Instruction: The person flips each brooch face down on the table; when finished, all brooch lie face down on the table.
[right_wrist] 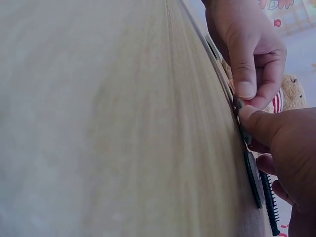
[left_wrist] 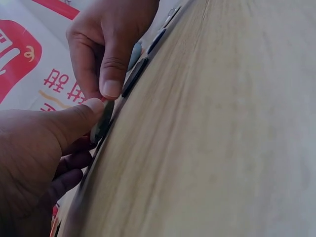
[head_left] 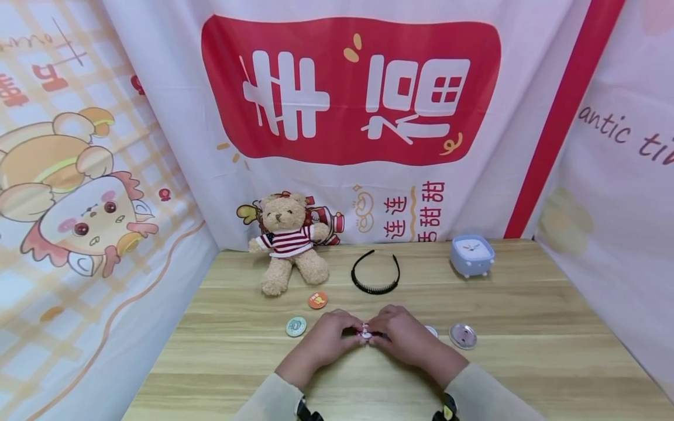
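Note:
Both hands meet over the front middle of the table. My left hand (head_left: 333, 335) and my right hand (head_left: 401, 333) pinch a small round pink-and-white badge (head_left: 365, 334) between thumbs and fingers, one from each side. From the left wrist, the badge (left_wrist: 102, 122) appears as a thin dark disc on edge, close above the wood, thumb tips on its near face. The right wrist view shows its rim (right_wrist: 245, 129) beneath both thumbs. Fingers cover much of the badge, and its back is hidden.
Left of the hands lie an orange badge (head_left: 317, 300) and a green badge (head_left: 296, 327). A white badge (head_left: 432, 331), partly hidden, and a silvery round badge (head_left: 463, 336) lie right. Behind are a teddy bear (head_left: 289, 240), black headband (head_left: 375, 290) and blue clock (head_left: 472, 256).

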Available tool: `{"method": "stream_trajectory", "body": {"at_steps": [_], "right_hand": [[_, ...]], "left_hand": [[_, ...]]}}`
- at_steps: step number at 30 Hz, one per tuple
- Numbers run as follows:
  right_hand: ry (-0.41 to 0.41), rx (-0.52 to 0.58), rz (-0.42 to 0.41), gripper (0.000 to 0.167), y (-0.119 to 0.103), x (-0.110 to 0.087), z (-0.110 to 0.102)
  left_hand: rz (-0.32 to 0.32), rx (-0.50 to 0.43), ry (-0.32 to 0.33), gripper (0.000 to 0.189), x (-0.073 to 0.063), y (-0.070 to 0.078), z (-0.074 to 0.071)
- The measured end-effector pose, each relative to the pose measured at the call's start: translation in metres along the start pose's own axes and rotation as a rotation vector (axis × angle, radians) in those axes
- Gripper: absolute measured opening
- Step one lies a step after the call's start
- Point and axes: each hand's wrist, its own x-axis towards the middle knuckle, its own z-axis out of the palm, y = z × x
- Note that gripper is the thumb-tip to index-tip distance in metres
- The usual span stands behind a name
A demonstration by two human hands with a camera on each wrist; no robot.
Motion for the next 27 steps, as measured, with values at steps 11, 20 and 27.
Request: {"method": "stream_trajectory", "body": {"at_steps": [11,20,27], "right_hand": [[0.006,0.065,0.08,0.021,0.0,-0.001,0.0],[0.018,0.163,0.26,0.043,-0.003,0.0,0.0],[0.055,0.191,0.309,0.053,-0.006,0.002,0.002]], "left_hand": [[0.081,0.103,0.092,0.016,-0.002,0.007,-0.003],[-0.091,0.003,0.168,0.014,0.004,0.01,-0.002],[-0.196,-0.143,0.201,0.011,0.009,0.011,-0.001]]}}
